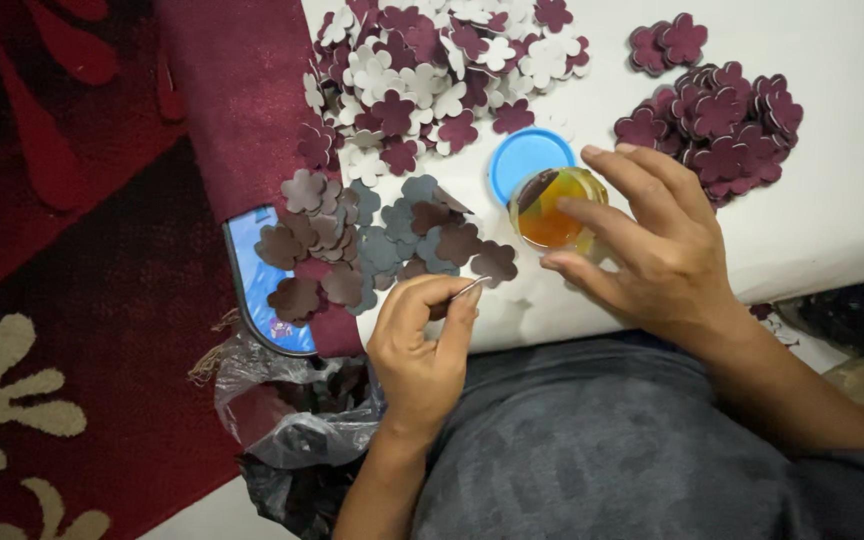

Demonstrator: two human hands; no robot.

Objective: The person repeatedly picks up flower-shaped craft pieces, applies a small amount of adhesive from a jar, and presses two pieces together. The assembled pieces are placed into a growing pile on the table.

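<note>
My right hand (652, 240) grips a small clear jar of amber glue (550, 208) standing on a white board (832, 210), fingers on its rim and side. A brown strip leans inside the jar. Its blue lid (524, 158) lies just behind it. My left hand (422, 340) pinches a thin metal pin or needle (469, 290) between thumb and forefinger, close to a heap of brown and grey flower-shaped cutouts (382, 245).
A big pile of maroon and white flower cutouts (432, 70) lies at the back. Stacked maroon flowers (717, 120) sit at the right. A phone (257, 285) lies under the brown cutouts. A plastic bag (292, 410) rests by my lap on the red carpet (62, 230).
</note>
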